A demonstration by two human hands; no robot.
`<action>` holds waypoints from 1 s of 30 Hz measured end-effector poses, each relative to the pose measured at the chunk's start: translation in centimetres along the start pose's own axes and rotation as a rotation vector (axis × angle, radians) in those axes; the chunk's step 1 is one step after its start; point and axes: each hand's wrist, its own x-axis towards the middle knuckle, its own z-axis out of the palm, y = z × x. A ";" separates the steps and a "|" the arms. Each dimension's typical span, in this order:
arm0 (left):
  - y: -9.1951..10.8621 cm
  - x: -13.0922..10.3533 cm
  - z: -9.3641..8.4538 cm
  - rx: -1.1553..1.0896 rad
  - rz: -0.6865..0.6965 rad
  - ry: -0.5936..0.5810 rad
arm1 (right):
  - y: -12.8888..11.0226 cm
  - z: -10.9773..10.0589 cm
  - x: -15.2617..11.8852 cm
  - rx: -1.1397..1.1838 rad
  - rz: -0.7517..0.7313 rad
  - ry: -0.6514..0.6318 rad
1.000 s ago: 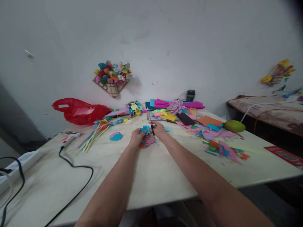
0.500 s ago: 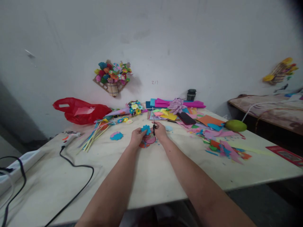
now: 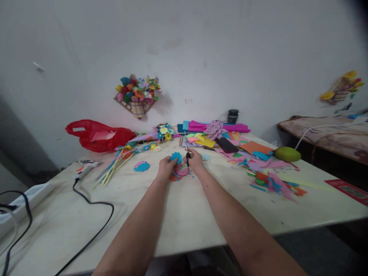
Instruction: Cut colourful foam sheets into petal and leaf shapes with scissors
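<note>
Between the fingers of my left hand [image 3: 166,168] is a blue scalloped flower cutout [image 3: 176,157], held just above the table. My right hand [image 3: 196,160] is closed around the black handles of a pair of scissors [image 3: 188,156], whose blades point away toward the wall, a short way right of the cutout. Beneath and between the hands lie round pink and orange pieces [image 3: 176,177], partly covered. Left of my hands, a small stack of blue and pink scalloped cutouts [image 3: 142,166] rests on the table.
A glue gun [image 3: 86,168] with a black cord and a white power strip [image 3: 25,201] lie at left. Behind are a red plastic bag [image 3: 99,136] and paper flowers [image 3: 164,132]. Coloured sheets, a dark phone [image 3: 227,145], scraps [image 3: 276,184] and a green oval object [image 3: 287,154] spread rightward.
The blue cutout has shifted slightly left, a little farther from the scissors. Both hands keep their hold, and the view has tilted very slightly.
</note>
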 end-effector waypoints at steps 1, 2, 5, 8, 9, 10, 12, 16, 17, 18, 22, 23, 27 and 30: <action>0.0 0.0 -0.1 -0.015 0.010 0.010 | -0.1 -0.1 -0.1 0.012 0.030 0.004; 0.1 0.0 -0.1 -0.029 0.019 0.016 | -0.3 -0.2 -0.2 0.027 0.067 0.003; 0.2 0.0 -0.3 -0.058 0.025 0.012 | -0.9 -0.5 -0.5 0.077 0.173 -0.043; 0.1 0.1 -0.3 -0.078 0.023 0.006 | -1.7 -0.7 -0.9 0.103 0.206 -0.109; 0.0 0.1 -0.3 -0.084 0.023 0.005 | -1.9 -0.8 -1.0 0.094 0.207 -0.139; 0.0 0.2 -0.3 -0.091 0.021 0.003 | -2.1 -0.9 -1.2 0.081 0.215 -0.164; 0.0 0.2 -0.2 -0.105 0.017 -0.001 | -2.6 -1.1 -1.4 0.068 0.239 -0.201; 0.0 0.2 -0.3 -0.136 0.022 -0.009 | -3.7 -1.6 -1.9 0.051 0.285 -0.249; 0.0 0.2 -0.3 -0.144 0.025 -0.006 | -4.0 -1.7 -2.0 0.045 0.299 -0.264; 0.0 0.2 -0.4 -0.153 0.028 -0.006 | -4.2 -1.9 -2.1 0.036 0.308 -0.273; -0.2 0.2 -0.5 -0.179 0.044 -0.030 | -4.5 -2.3 -2.2 -0.023 0.323 -0.343; -0.2 0.2 -0.5 -0.178 0.042 -0.038 | -4.4 -2.4 -2.2 -0.033 0.313 -0.351; -0.2 0.2 -0.4 -0.166 0.039 -0.042 | -3.6 -2.3 -2.0 -0.037 0.290 -0.375; -0.1 0.2 -0.4 -0.176 0.037 -0.041 | -3.2 -2.3 -1.9 -0.008 0.274 -0.406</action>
